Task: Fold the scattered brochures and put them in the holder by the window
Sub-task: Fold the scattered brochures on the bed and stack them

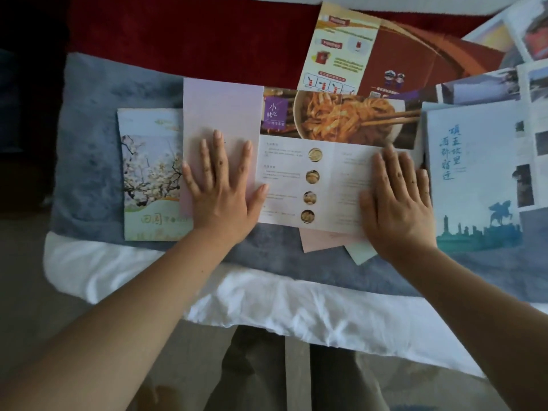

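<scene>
A food brochure point(311, 161) with a noodle photo and white text panels lies spread on the grey-blue blanket point(89, 149). Its pale pink left panel point(222, 108) is folded over, and my left hand point(221, 188) presses flat on it with fingers spread. My right hand point(397, 197) presses flat on the brochure's right white panel. A folded blossom brochure point(151, 173) lies at the left, partly under the pink panel. A blue brochure with a horse statue point(471, 179) lies at the right. No holder is in view.
A red and yellow leaflet point(355, 54) lies at the back on the red cover point(178, 34). More open brochures point(527, 78) pile at the far right. Pink and pale paper corners point(332, 241) stick out below the food brochure. White bedding point(267, 298) runs along the near edge.
</scene>
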A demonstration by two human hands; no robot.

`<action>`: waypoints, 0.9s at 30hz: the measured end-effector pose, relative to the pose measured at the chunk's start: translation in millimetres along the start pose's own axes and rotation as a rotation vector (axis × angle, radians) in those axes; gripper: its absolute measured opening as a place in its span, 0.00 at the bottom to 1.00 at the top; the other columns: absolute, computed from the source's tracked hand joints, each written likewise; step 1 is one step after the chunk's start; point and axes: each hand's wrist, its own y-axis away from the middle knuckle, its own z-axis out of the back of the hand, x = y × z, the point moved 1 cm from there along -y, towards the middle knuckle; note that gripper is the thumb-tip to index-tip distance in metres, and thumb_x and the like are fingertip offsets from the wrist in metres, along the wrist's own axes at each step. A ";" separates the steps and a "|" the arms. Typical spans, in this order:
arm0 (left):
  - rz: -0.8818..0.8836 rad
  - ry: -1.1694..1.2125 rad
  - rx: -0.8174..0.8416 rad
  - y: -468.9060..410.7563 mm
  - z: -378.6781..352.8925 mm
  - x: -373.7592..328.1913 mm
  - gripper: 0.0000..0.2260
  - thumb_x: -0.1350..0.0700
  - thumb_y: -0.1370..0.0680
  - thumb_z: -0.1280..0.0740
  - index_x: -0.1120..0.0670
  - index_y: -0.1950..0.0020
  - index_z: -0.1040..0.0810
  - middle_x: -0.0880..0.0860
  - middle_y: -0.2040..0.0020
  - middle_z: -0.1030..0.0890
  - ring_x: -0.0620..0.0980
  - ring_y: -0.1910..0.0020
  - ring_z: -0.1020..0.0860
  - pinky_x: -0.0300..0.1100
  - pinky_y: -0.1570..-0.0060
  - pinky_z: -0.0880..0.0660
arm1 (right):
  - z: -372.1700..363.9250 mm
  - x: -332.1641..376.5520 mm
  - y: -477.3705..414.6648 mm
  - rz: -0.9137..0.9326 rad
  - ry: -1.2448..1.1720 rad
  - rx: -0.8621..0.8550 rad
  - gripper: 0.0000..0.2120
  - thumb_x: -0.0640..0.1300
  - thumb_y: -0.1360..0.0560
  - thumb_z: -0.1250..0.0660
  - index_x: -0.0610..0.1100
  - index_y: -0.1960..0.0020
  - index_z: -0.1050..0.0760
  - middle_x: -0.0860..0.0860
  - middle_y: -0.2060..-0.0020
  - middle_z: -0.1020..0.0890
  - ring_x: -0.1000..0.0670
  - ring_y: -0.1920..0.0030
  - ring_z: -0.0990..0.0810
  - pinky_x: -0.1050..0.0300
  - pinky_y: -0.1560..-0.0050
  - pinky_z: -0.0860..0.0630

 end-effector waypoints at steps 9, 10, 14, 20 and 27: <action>-0.007 0.012 -0.037 -1.0 -5.1 1.8 0.36 0.32 0.18 0.54 0.48 0.15 0.58 0.64 0.17 0.58 0.67 0.18 0.58 0.74 0.25 0.57 | 22.3 -59.8 -27.8 -0.399 -0.006 -0.053 0.31 0.60 0.16 0.57 0.52 0.17 0.60 0.51 0.17 0.58 0.45 0.18 0.59 0.39 0.20 0.60; -0.006 0.013 -0.039 -0.7 -4.8 1.7 0.36 0.32 0.17 0.54 0.49 0.15 0.57 0.64 0.17 0.58 0.67 0.18 0.58 0.73 0.25 0.57 | 22.1 -55.8 -30.4 -0.427 -0.012 -0.049 0.32 0.60 0.16 0.57 0.51 0.17 0.61 0.50 0.17 0.59 0.44 0.18 0.60 0.39 0.20 0.60; -0.002 0.079 -0.056 -1.1 -0.1 3.9 0.37 0.31 0.18 0.50 0.48 0.15 0.56 0.63 0.16 0.57 0.65 0.18 0.57 0.72 0.24 0.57 | 16.8 -11.9 -33.0 -0.324 -0.021 -0.039 0.32 0.60 0.15 0.56 0.49 0.16 0.60 0.43 0.17 0.59 0.41 0.18 0.60 0.41 0.19 0.59; 0.047 0.144 -0.051 -0.5 7.0 11.8 0.44 0.23 0.23 0.48 0.45 0.15 0.56 0.62 0.16 0.58 0.65 0.18 0.58 0.69 0.24 0.60 | -7.4 79.8 -18.8 -0.054 -0.017 0.063 0.30 0.60 0.15 0.57 0.52 0.17 0.61 0.48 0.17 0.60 0.43 0.18 0.64 0.45 0.19 0.62; 0.109 0.185 -0.041 -5.0 8.7 38.3 0.47 0.21 0.26 0.48 0.45 0.15 0.57 0.62 0.16 0.57 0.67 0.18 0.57 0.70 0.24 0.55 | -19.3 117.8 -22.7 -0.050 -0.017 0.096 0.30 0.60 0.15 0.57 0.53 0.17 0.63 0.49 0.18 0.63 0.43 0.19 0.66 0.44 0.19 0.63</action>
